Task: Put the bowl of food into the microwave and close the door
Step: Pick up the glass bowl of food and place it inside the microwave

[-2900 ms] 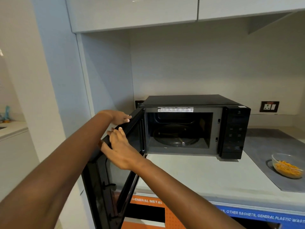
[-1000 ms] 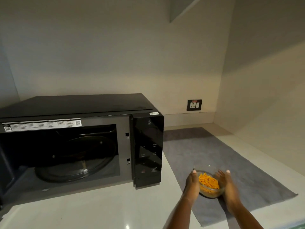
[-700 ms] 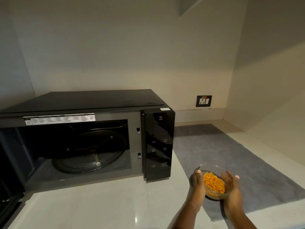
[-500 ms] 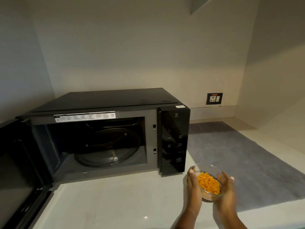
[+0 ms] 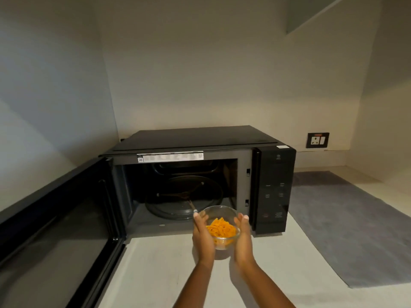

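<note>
A clear glass bowl (image 5: 221, 215) with orange food (image 5: 220, 229) is cupped between both palms, just in front of the lower right of the microwave's opening. My left hand (image 5: 202, 237) presses its left side and my right hand (image 5: 243, 240) its right side. The black microwave (image 5: 195, 138) stands on the counter with its cavity exposed and the glass turntable (image 5: 178, 203) bare inside. Its door (image 5: 55, 236) is swung wide open to the left, reaching toward me.
The microwave's control panel (image 5: 275, 192) is right of the cavity, close to the bowl. A grey mat (image 5: 347, 225) lies on the pale counter (image 5: 160, 272) at the right. A wall socket (image 5: 317, 140) sits behind. Walls close in on the left and right.
Both hands lifted the bowl off the grey mat and carried it left, from beside the control panel to the front of the open cavity. The view swung left, so the door shows.
</note>
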Tool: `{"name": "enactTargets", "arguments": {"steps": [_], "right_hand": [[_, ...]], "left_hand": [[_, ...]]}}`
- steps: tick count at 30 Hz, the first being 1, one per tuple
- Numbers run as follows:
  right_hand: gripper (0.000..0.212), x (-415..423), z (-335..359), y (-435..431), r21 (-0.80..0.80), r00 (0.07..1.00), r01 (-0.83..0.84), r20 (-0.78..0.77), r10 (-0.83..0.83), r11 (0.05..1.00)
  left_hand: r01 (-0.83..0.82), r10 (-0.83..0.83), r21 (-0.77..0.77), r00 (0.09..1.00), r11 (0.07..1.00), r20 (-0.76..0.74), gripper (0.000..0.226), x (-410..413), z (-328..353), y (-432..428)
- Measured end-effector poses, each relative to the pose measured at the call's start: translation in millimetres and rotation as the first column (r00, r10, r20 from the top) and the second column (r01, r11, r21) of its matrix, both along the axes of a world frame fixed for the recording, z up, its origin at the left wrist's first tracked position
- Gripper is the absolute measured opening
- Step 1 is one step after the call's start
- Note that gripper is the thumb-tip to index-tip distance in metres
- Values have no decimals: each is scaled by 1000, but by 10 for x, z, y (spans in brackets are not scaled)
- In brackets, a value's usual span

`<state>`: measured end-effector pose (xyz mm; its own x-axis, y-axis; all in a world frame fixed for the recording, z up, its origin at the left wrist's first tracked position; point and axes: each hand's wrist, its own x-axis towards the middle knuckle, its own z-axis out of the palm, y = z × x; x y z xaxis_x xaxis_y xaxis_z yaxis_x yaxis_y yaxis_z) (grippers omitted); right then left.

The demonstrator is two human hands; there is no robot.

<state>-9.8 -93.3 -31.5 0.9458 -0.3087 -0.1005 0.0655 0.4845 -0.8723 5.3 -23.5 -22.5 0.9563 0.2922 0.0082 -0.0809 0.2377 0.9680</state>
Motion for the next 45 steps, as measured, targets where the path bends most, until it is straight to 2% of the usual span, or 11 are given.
{"name": "enactTargets", "arguments": {"steps": [3, 7, 13, 16, 22, 26, 38, 41, 45], "right_hand": [[47, 313, 81, 154, -108, 1000, -1, -1, 1, 994], [64, 798, 186, 282, -162, 999, -31, 17, 34, 986], [58, 1535, 272, 408, -232, 995, -84, 40, 95, 969], [58, 1868, 256, 480, -208, 992, -120, 17, 126, 971], [61, 2292, 123, 651, -137, 985, -170, -15, 169, 976], [64, 2449, 61, 718, -123, 987, -160, -17, 159, 979], [69, 2525, -18, 871, -94, 987, -161, -12, 160, 983], [79, 2518, -35, 870, -106, 986, -163, -35, 160, 981], [70, 2495, -11, 842, -114, 986, -164, -46, 160, 980]], "left_hand": [[16, -16, -23, 999, 1000, 32, 53, 314, 120, 187], [-17, 18, -17, 998, 1000, 53, 54, 744, 208, 332], [-43, 44, -25, 998, 999, 49, 59, 1410, 267, 521], [-72, 74, -63, 996, 995, 44, 57, 1704, 277, 594], [31, -10, -214, 995, 976, 96, 50, 1997, 221, 669], [-11, 30, -253, 997, 967, 72, 56, 2141, 169, 704], [0, 15, -206, 997, 979, 71, 60, 2248, 50, 796], [-13, 31, -212, 996, 977, 81, 60, 2225, 54, 799], [-3, 19, -217, 997, 976, 74, 58, 2203, 69, 800]]}}
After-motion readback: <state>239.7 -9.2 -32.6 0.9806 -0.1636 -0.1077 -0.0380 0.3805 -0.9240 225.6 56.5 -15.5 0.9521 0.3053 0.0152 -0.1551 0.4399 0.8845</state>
